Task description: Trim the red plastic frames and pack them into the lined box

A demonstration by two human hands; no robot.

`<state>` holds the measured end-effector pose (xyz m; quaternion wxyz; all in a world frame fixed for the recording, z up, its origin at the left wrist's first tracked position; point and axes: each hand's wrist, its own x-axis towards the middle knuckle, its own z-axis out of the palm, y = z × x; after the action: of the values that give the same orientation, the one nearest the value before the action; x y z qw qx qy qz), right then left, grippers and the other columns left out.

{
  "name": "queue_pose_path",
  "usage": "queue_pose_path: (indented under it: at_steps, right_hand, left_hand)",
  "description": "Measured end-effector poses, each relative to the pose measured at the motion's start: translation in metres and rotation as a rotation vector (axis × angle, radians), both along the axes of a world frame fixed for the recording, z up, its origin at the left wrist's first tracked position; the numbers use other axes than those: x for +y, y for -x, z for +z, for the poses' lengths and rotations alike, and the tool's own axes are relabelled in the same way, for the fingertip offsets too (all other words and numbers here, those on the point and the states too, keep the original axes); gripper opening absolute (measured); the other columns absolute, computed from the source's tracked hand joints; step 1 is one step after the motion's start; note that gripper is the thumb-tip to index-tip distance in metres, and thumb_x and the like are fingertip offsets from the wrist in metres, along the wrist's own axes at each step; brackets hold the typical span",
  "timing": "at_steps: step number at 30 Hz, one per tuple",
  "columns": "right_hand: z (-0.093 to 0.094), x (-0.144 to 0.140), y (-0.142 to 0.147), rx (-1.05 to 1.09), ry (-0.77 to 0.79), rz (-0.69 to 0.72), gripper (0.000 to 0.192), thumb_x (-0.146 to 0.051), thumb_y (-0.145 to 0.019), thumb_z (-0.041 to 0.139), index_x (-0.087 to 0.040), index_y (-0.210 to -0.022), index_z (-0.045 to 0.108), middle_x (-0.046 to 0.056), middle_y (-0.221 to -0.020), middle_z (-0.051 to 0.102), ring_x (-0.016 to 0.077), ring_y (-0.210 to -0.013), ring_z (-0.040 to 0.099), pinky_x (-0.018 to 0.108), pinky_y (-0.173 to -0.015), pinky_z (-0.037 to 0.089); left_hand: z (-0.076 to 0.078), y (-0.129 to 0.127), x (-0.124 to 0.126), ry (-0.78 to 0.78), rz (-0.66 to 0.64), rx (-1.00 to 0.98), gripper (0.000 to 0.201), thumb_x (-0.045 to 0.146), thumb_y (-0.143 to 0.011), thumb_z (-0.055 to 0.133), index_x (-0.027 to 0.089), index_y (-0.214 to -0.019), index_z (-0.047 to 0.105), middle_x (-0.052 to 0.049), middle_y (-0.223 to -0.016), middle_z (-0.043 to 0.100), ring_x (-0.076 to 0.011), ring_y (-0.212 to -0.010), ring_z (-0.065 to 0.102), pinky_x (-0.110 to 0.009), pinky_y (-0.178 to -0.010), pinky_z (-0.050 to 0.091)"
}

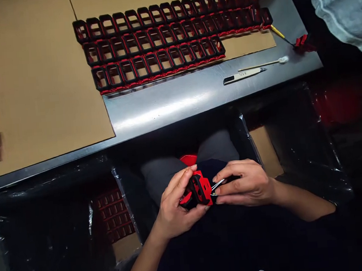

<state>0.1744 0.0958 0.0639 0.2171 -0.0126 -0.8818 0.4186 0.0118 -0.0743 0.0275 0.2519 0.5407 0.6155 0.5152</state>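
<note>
Over the lap, my left hand [178, 206] is closed around a red and black plastic frame [202, 187], fingers along its top and thumb below. My right hand [246, 183] pinches slim metal tweezers [217, 185] whose tips reach the red face of that frame. Whether the tips touch a small piece there is too fine to tell. Several rows of similar black-rimmed red frames [153, 63] stand on the cardboard sheet at the table's far side.
A pen-like knife [245, 75] and a cotton swab [262, 63] lie near the metal table's [166, 107] edge. Plastic-lined boxes flank the lap; the left one holds more red frames [115, 214]. A white cloth [342, 8] hangs at upper right.
</note>
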Motion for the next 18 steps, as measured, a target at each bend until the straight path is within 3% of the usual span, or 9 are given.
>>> queue_pose_path:
  at_steps: [18]
  right_hand:
    - [0.0006,0.001,0.0045,0.032,-0.105,0.016,0.013,-0.026,-0.08,0.081,-0.017,-0.089,0.075,0.007,-0.089,0.076,0.0134,-0.066,0.066,0.024,-0.057,0.053]
  left_hand:
    - [-0.0017,-0.0011,-0.0045,-0.008,0.06,0.045,0.08,0.032,-0.083,0.076,0.02,-0.151,0.036,-0.018,-0.133,0.062,-0.0253,-0.121,0.062,-0.041,-0.097,0.057]
